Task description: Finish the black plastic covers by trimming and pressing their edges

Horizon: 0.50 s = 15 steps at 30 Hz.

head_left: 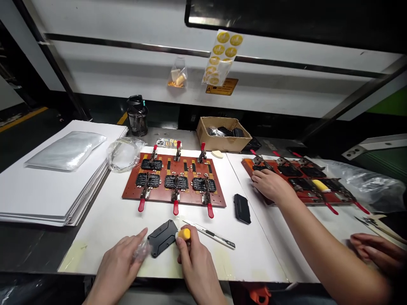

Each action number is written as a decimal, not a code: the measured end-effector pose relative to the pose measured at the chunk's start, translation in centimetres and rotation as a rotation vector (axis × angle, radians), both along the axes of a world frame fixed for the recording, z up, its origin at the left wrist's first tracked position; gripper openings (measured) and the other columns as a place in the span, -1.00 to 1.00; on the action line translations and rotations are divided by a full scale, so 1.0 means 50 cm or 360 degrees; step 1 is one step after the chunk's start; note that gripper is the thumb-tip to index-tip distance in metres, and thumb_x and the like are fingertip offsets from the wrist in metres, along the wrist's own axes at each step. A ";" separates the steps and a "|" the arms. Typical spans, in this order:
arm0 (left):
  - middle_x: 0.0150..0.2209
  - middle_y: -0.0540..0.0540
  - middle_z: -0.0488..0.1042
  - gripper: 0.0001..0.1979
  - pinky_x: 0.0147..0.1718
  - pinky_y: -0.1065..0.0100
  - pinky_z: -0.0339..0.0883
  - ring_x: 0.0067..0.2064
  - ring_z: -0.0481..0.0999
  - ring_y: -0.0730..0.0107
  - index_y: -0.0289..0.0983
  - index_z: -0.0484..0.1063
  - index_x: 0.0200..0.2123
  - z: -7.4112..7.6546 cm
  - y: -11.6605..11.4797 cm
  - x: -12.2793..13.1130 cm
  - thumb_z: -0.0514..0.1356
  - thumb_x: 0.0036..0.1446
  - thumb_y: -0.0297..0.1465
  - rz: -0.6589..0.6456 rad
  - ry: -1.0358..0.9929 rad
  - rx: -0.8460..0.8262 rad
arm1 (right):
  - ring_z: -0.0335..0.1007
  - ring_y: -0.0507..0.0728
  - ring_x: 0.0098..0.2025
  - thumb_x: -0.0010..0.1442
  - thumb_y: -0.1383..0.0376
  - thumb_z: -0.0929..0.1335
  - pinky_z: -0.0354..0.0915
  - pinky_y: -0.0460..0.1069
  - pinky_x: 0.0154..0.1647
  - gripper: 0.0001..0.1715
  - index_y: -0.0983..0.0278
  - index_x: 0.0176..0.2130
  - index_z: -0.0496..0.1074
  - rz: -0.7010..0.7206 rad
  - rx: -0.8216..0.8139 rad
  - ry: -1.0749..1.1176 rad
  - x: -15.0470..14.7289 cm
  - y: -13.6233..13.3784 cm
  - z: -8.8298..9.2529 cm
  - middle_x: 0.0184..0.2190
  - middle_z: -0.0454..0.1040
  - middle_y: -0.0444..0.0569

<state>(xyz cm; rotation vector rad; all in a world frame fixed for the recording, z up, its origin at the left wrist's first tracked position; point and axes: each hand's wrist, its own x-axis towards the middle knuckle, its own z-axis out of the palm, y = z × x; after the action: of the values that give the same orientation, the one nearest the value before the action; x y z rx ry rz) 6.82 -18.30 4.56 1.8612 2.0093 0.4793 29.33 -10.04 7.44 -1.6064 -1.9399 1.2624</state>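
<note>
On the near part of the white work surface lies a dark rectangular plastic cover (163, 238), tilted, between my two hands. My left hand (117, 264) is at its left end, with a crumpled bit of clear plastic film (142, 250) held at the fingers; the index finger points outward. My right hand (200, 262) pinches a small yellow cylinder with a pale end (184, 234) at the cover's right edge. A slim craft knife (211, 234) lies just beyond my right hand. Another black case part (242, 208) rests farther right.
A red-brown clamp board (174, 201) holds black parts under red-handled toggle clamps. To the right, a co-worker's hand (270, 184) reaches onto a second clamp board (273, 164). White sheets (41, 190) are stacked left; a cardboard box (219, 142) stands behind.
</note>
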 end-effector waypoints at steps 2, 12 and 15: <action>-0.08 -0.05 0.60 -0.55 -0.19 0.30 0.50 -0.10 0.61 0.25 -0.07 0.25 0.31 -0.016 -0.008 -0.006 0.04 0.38 -0.32 -0.0161 0.0064 -0.0009 | 0.42 0.18 -0.35 0.48 -0.05 0.08 0.15 -0.04 -0.33 -0.60 0.15 -0.01 0.20 0.0060 0.0009 0.0050 -0.016 0.016 0.003 -0.39 0.49 -0.10; 0.09 -0.31 0.43 -0.01 -0.07 0.07 0.43 0.08 0.46 -0.07 -0.36 -0.21 0.44 0.004 0.006 0.052 0.11 0.23 0.13 0.0415 0.0284 0.0023 | 0.24 0.02 -0.36 0.37 0.10 0.34 0.13 -0.12 -0.32 -0.75 0.15 -0.02 0.40 0.0134 -0.0093 0.0330 0.010 0.031 0.012 -0.34 0.39 -0.19; -0.04 -0.33 0.43 -0.05 -0.08 0.02 0.38 0.00 0.44 -0.11 -0.53 -0.05 0.38 0.014 0.039 0.072 0.05 0.26 0.14 0.0536 0.0470 -0.0048 | 0.16 0.02 -0.39 0.36 0.04 0.35 0.10 -0.12 -0.35 -0.67 0.15 0.01 0.40 0.0126 -0.0123 0.0294 0.026 0.027 0.008 -0.44 0.28 -0.22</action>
<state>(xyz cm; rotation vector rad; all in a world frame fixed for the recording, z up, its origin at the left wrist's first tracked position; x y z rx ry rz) 10.42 -16.36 5.26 1.6586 2.5296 0.2686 30.60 -8.67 7.84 -1.4042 -1.8776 1.4782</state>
